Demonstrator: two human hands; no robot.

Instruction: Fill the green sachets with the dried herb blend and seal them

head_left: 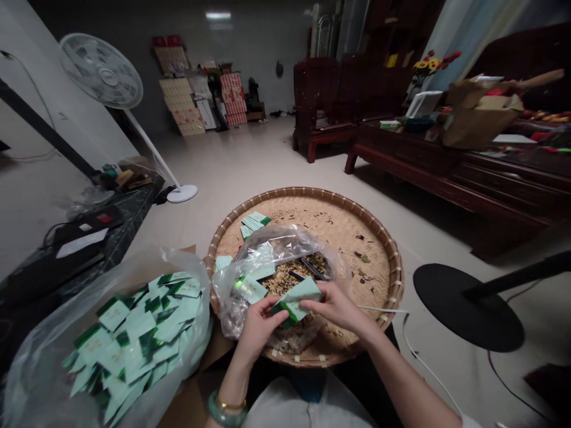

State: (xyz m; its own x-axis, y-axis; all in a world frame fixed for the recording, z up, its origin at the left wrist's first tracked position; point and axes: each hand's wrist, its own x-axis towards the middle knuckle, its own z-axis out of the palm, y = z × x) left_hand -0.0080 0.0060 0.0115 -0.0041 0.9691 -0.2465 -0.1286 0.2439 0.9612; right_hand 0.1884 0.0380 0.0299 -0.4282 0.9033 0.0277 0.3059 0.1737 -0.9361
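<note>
The left grip (261,327) and right grip (334,306) pinch a mint-green packet (298,299) between them

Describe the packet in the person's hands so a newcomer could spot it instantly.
A round woven bamboo tray holds a clear plastic bag. Over the bag, a mint-green packet is pinched between the left hand and right hand. Every other packet lies loose; only this one is held.

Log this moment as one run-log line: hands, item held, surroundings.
left hand | right hand | both on mint-green sachet | above clear plastic bag | on woven bamboo tray | left: heap of green sachets
</note>
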